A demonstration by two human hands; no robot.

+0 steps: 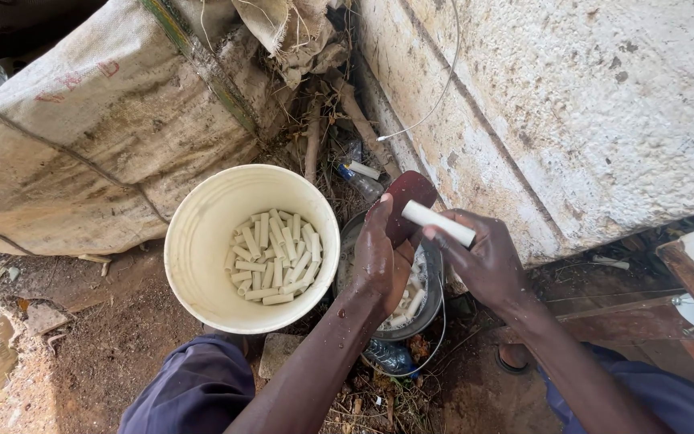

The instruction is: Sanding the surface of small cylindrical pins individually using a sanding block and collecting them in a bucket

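Note:
My left hand (381, 259) grips a dark reddish flat tool (408, 195) with a rounded end, held up over a dark metal bowl (434, 293). My right hand (487, 255) holds a pale white peeled stick (438, 223) against the tool's edge. The bowl under my hands holds more pale pieces in water. To the left stands a cream plastic bucket (202, 233) with several short pale peeled sticks (273, 257) lying in its bottom.
A large dirty woven sack (98, 128) leans at the upper left. A rough whitewashed wall (572, 104) rises at the right, with a thin wire against it. A plastic bottle (361, 180) and dry sticks lie behind the bucket. My knees in blue cloth (194, 390) frame bare earth.

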